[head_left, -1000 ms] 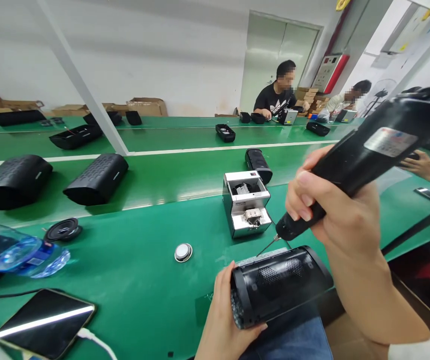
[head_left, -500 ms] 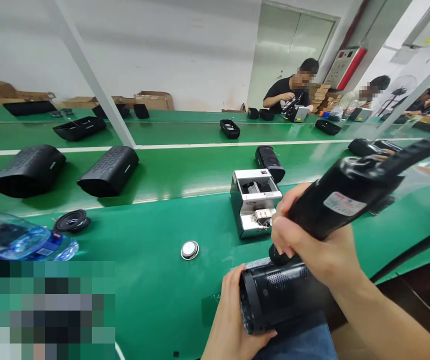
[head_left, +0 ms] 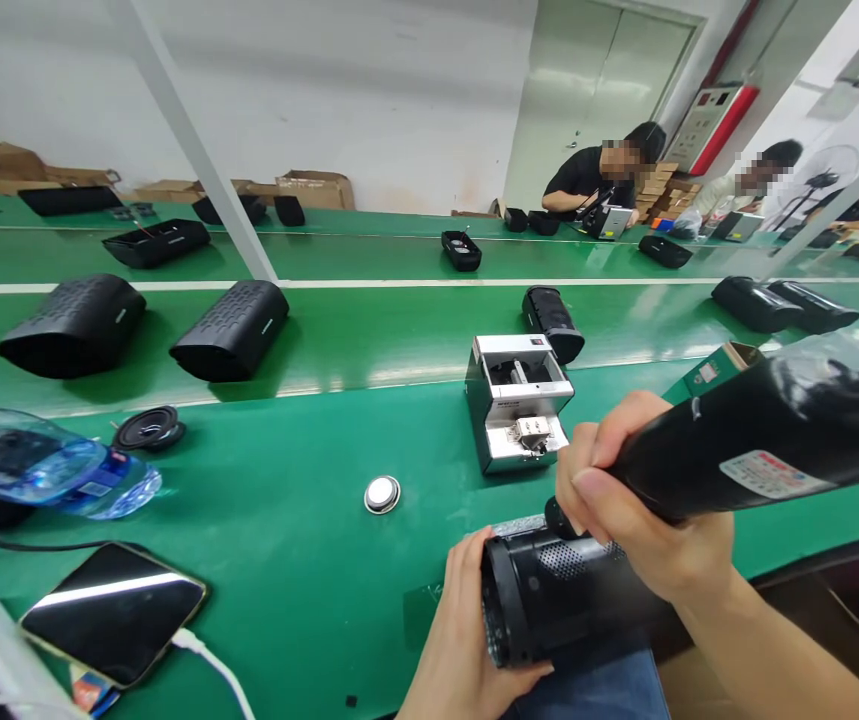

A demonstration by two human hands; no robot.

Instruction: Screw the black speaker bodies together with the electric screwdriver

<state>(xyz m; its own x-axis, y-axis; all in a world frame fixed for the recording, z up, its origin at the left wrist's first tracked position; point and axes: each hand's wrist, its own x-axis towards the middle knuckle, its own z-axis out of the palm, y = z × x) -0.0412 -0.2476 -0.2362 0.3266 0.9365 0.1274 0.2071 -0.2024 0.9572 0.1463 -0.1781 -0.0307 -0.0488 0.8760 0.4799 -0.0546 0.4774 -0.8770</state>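
My left hand (head_left: 453,632) is wrapped round the open end of a black cylindrical speaker housing (head_left: 575,590) with perforated patches, lying on its side near the bench edge. In my right hand (head_left: 669,540) is a black electric screwdriver (head_left: 755,445) with a white label, its fingers closed round the front part. The dark nose of the screwdriver points down at the top side of the housing; its tip is hidden. Just beyond the hands stands a silver and black screw feeder (head_left: 520,400). A small round silver disc (head_left: 382,494) lies on the green bench to the left.
A phone (head_left: 115,612) with a white cable, a plastic bottle (head_left: 46,465) and a black speaker driver (head_left: 148,428) lie at left. Black speaker shells (head_left: 232,330) stand on the line beyond. A green box (head_left: 721,368) sits at right. Co-workers (head_left: 598,175) sit at the far side.
The screwdriver's rear end has swung lower toward the right, while its nose stays over the housing. My left hand keeps its hold. A co-worker's hand at the right has left the shells.
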